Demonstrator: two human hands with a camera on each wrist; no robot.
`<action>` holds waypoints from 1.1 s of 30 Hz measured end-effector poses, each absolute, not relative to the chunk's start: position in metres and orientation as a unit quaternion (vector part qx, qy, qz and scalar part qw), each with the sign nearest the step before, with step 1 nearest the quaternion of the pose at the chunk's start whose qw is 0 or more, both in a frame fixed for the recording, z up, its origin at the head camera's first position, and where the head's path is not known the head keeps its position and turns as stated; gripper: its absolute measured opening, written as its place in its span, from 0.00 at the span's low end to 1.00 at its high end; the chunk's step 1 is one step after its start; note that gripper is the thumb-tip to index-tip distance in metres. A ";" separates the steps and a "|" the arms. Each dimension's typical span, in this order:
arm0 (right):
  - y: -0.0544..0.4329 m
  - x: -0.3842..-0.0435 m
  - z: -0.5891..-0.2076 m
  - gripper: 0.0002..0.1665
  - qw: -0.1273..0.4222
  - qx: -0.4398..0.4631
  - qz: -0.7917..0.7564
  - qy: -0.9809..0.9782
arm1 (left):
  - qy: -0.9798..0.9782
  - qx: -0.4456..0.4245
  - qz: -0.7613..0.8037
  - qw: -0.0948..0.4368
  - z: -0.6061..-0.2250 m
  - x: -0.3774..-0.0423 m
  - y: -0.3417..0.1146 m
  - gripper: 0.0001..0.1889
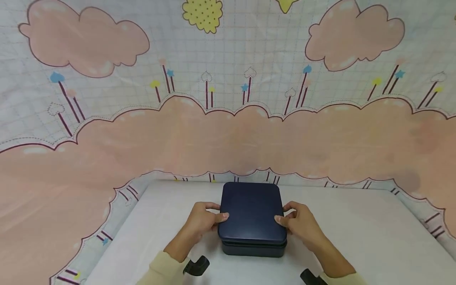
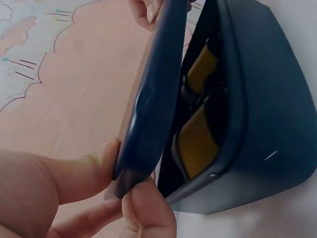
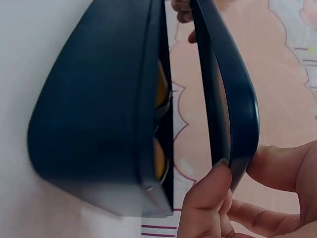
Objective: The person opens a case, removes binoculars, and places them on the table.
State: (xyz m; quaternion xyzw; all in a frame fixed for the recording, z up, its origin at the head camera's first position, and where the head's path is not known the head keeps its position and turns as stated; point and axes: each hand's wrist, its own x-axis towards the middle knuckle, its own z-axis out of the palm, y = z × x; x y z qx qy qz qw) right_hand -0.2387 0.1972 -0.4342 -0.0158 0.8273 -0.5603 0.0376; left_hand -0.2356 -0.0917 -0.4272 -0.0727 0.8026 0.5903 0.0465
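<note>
A dark blue rectangular lid (image 1: 251, 211) is raised a little off its matching box (image 1: 253, 250), which stands on the white table. My left hand (image 1: 204, 218) pinches the lid's left side, thumb on top and fingers beneath the rim. On the opposite side my right hand (image 1: 300, 223) pinches the lid in the same way. Through the gap, the left wrist view shows mustard-yellow pieces (image 2: 198, 141) with dark and metallic-looking parts inside the box. The right wrist view catches only slivers of a yellow piece (image 3: 159, 158). What these pieces are, I cannot tell.
The white tabletop (image 1: 356, 225) extends to both sides of the box. Behind it hangs a cloth backdrop (image 1: 228, 138) printed with clouds, close to the table's back edge. Black wrist straps or mounts (image 1: 197, 266) sit by the cream sleeves (image 1: 164, 269).
</note>
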 end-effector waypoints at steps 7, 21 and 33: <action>0.194 -0.234 -0.429 0.21 0.034 -0.016 -0.568 0.822 | 0.802 -0.082 0.590 0.043 -0.421 -0.228 -0.096 0.23; 0.171 -0.228 -0.405 0.21 0.016 -0.036 -0.573 0.819 | 0.787 -0.078 0.612 0.027 -0.399 -0.218 -0.123 0.22; 0.157 -0.222 -0.399 0.26 0.022 -0.042 -0.591 0.805 | 0.802 -0.081 0.587 0.074 -0.388 -0.211 -0.143 0.31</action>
